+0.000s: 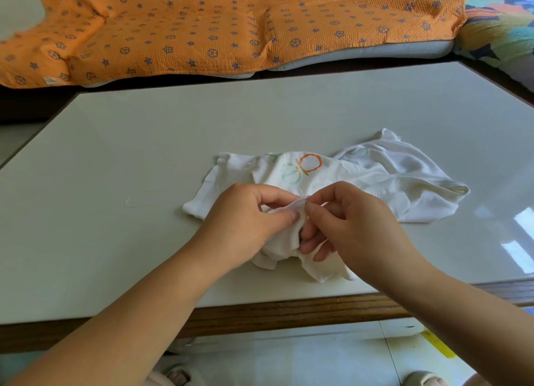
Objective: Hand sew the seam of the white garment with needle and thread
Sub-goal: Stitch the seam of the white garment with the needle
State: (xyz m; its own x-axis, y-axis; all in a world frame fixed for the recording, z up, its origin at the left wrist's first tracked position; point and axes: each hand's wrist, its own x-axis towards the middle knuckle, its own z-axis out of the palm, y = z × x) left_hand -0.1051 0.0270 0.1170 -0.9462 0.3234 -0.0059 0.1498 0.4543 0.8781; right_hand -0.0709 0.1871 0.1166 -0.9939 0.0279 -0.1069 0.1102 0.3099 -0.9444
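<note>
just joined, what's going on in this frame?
A person is hand-sewing a white garment on a table. The left hand pinches a bunched fold of the fabric. The right hand pinches the needle, whose tip sticks up at the edge of that fold, between the two hands. The rest of the garment lies crumpled on the table behind the hands. The thread is too fine to make out at the needle.

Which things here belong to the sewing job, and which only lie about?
For the job:
white garment
needle
left hand, gripping a fold of the garment
right hand, pinching the needle

Lying about:
orange blanket
flowered quilt
yellow strip on the floor
</note>
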